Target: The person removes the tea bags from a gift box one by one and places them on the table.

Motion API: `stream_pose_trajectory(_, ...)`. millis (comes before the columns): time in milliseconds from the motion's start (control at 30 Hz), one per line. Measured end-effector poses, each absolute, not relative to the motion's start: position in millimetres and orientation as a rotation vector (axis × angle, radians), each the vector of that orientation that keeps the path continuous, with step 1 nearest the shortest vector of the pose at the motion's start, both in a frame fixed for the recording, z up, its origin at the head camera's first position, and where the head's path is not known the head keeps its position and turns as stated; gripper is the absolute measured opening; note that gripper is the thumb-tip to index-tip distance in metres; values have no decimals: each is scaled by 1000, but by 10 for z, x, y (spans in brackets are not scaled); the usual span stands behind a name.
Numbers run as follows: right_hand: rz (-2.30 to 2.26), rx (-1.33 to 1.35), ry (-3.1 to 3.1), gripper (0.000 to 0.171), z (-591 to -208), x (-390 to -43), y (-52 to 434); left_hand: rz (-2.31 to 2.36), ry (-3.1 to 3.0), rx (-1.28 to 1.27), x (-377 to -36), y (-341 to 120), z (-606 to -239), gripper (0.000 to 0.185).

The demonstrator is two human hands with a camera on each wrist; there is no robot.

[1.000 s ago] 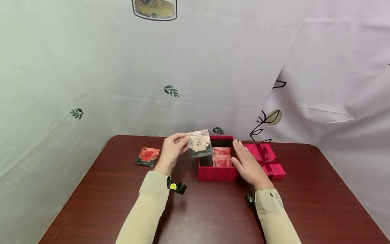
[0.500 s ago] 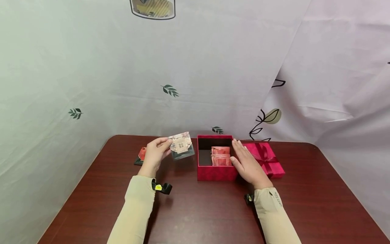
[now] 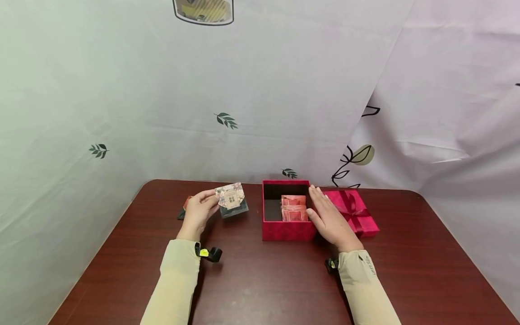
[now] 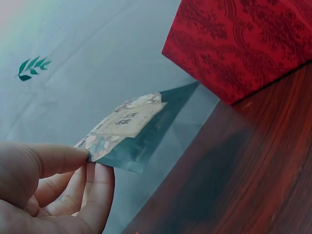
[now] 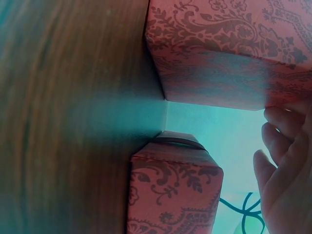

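— What is held by the left hand [image 3: 197, 212]?

— A flat patterned sachet [image 3: 231, 200] is pinched at its edge between thumb and fingers [image 4: 73, 187], above the brown table [image 3: 260, 289] and left of the open red box [image 3: 286, 229]. A second sachet [image 3: 183, 210] is seen on the table, mostly hidden behind that hand.

— And the right hand [image 3: 331, 221]?

— It is laid with straight fingers against the box's right wall; nothing is grasped. Red packets [image 3: 294, 208] are stacked inside the box, and the red ribboned lid [image 3: 353, 212] is set just beside the box, to its right.

brown table [image 3: 260, 289], red box [image 3: 288, 230], lid [image 3: 353, 212]
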State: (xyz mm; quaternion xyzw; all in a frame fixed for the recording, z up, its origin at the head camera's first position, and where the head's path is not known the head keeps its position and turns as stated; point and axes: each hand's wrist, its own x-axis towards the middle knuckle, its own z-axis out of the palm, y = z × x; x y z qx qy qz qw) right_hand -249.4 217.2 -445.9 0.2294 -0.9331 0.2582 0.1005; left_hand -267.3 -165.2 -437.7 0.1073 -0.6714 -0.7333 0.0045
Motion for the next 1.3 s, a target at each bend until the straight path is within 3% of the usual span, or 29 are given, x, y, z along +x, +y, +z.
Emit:
stream_pose_trajectory(667, 773, 685, -2747, 67, -4464, -2491, 2170, -2024, -2208, 376, -2694, -1818, -4533, 30)
stream_pose_trajectory(1300, 776, 676, -2768, 68, -4455, -2491, 2178, -1945, -2365, 353, -2755, -1855, -4590, 39)
